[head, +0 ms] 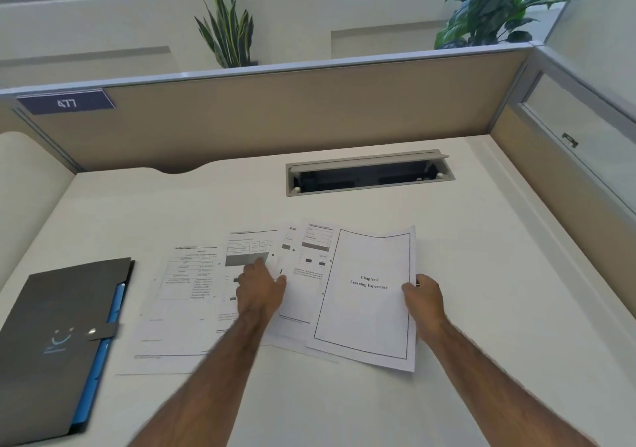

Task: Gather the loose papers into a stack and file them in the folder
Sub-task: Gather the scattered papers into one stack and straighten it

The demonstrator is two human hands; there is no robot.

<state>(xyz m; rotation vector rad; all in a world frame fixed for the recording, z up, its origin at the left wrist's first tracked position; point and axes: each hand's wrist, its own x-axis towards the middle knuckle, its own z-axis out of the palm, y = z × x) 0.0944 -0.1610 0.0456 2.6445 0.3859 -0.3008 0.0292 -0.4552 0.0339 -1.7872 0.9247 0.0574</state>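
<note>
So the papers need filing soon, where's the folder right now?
In the head view, the folder lies closed on the desk at the near left, just left of the spread papers and the left hand.

Fine print on the overlapping papers (261,295) too small to read, lower sheets partly covered, folder (58,350) corner cut off at left edge, forearms cropped at bottom.

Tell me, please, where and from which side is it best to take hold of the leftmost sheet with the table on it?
Probably its right long edge, from the right. The leftmost sheet lies flat on the desk, so slide it first. The left hand presses the neighbouring sheet there; the folder crowds its left side.
</note>
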